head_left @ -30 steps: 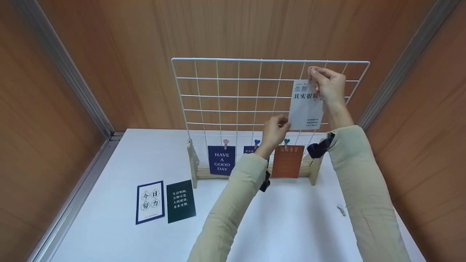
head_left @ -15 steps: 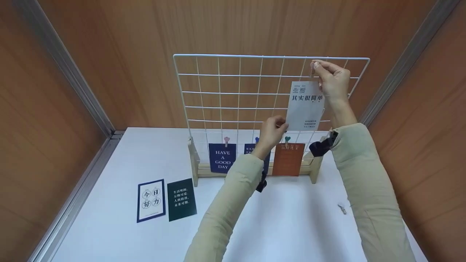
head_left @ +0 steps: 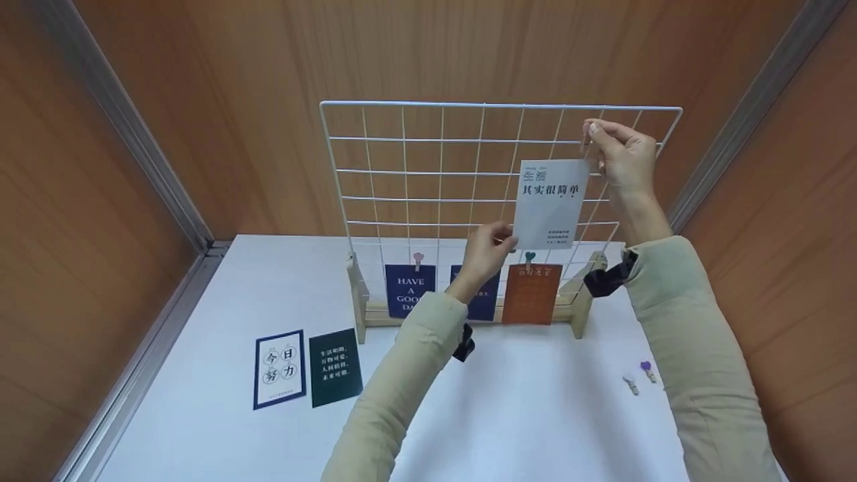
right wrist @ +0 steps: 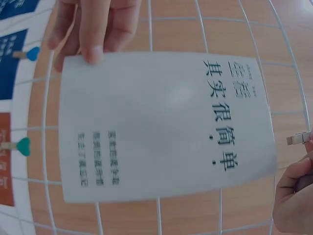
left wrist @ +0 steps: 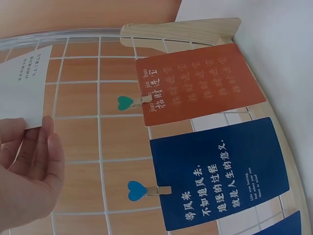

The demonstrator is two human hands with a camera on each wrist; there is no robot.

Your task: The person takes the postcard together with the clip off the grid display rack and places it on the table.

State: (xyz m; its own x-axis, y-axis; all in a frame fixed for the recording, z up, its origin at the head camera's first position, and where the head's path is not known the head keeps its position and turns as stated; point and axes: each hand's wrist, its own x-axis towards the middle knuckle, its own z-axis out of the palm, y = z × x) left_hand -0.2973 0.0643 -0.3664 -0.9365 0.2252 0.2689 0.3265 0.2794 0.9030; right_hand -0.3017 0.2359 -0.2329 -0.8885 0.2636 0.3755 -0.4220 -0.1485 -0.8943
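My left hand (head_left: 491, 251) pinches a white card (head_left: 549, 207) with dark Chinese lettering by its lower left corner. The card is upright in front of the white wire grid (head_left: 442, 171). To the right of the card's top edge, my right hand (head_left: 628, 157) pinches a small wooden clothespin (right wrist: 297, 139) with a bit of pink at its end. A gap shows between clothespin and card in the right wrist view. Lower on the grid hang an orange card (left wrist: 200, 83) under a green heart clothespin (left wrist: 125, 103) and a blue card (left wrist: 220, 174) under a blue heart clothespin (left wrist: 137, 191).
Another blue card (head_left: 404, 278) hangs at the grid's lower left. A blue-bordered card (head_left: 280, 368) and a dark green card (head_left: 335, 368) lie on the white table (head_left: 201, 428). Two loose clothespins, one with a purple heart (head_left: 646, 366), lie by the right sleeve.
The white card has moved left and down with my left hand. My right hand has shifted right, away from the card's top corner, and the purple heart clothespin has come out from behind the sleeve.
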